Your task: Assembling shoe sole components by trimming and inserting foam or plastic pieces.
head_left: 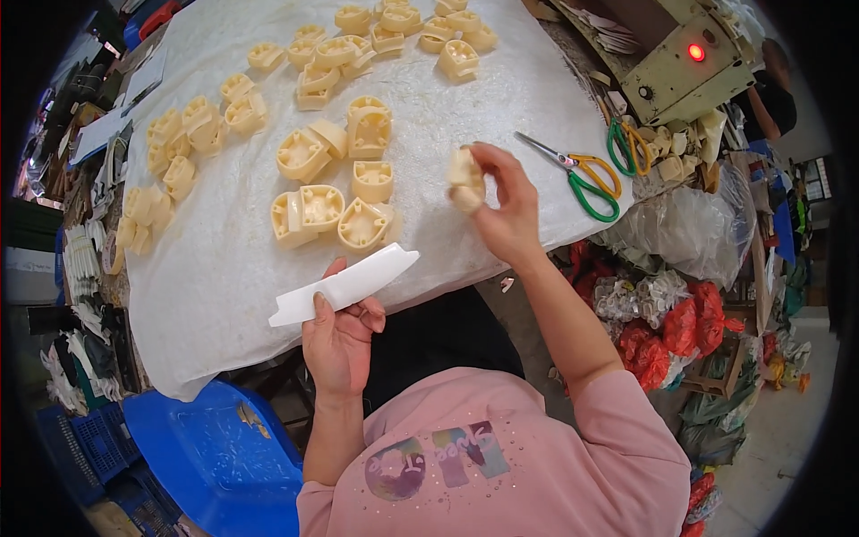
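My left hand [337, 345] is closed on a long white strip [358, 282] with notched ends, thumb on top, held tilted over the table's front edge. Above the table to the right, my right hand [507, 201] grips a small cream plastic part [464, 179] between thumb and fingers. Its far side is partly blurred. Between and beyond my hands lie several cream molded plastic housings [365, 224], D-shaped with raised posts inside. More of these housings [335, 54] are scattered and stacked toward the far side and the left.
Scissors [573, 166] with green and yellow handles lie right of my right hand, near another pair [626, 148]. A metal box [689, 67] with a red light stands beyond. A blue plastic tub [215, 456] sits below left; red bags [680, 327] are heaped below right.
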Available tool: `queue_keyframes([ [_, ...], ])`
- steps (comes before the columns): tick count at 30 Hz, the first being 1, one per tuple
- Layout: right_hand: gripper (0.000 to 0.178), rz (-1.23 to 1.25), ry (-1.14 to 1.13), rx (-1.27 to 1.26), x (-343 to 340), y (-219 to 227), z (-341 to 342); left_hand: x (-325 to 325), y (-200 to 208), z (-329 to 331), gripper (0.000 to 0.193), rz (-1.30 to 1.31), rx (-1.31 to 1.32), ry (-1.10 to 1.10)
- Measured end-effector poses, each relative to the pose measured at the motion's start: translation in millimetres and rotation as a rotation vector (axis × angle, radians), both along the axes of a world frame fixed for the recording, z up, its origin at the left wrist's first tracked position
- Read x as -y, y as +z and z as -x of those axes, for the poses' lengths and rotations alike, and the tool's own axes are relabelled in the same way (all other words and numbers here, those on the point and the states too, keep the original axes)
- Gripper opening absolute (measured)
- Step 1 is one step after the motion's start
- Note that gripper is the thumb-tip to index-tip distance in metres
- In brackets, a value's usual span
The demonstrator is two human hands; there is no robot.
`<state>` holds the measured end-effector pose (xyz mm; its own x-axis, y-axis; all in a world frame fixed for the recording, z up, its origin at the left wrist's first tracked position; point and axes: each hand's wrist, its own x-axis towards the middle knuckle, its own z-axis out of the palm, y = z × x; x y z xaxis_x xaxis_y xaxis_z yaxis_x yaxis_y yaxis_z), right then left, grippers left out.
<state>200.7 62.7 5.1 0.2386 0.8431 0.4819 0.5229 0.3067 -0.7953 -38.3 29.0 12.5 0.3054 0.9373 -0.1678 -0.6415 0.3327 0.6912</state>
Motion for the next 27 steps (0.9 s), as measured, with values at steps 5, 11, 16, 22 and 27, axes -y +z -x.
queue_keyframes([
  [5, 0.047, 0.23, 0.18, -0.126, 32.7, -8.3, -8.4, 1.0, 2.1, -3.7, 0.046, 0.027, -0.004, -0.015],
  [11, 0.043, 0.23, -0.132, 0.472, 38.4, 6.0, -0.4, 3.7, -1.3, -2.6, 0.045, 0.006, -0.058, -0.03],
  [16, 0.044, 0.224, -0.079, 0.23, 44.8, 7.3, -5.5, 8.2, 0.6, -2.2, 0.043, -0.006, -0.172, 0.047],
  [22, 0.048, -0.074, 0.18, -0.199, 68.8, 48.2, 45.6, 13.6, 8.0, -6.1, 0.04, -0.041, -0.172, 0.151],
  [27, 0.046, -0.251, 0.367, -0.127, 66.8, 38.6, 81.4, 19.9, 22.4, -10.9, 0.042, -0.052, -0.101, 0.129],
])
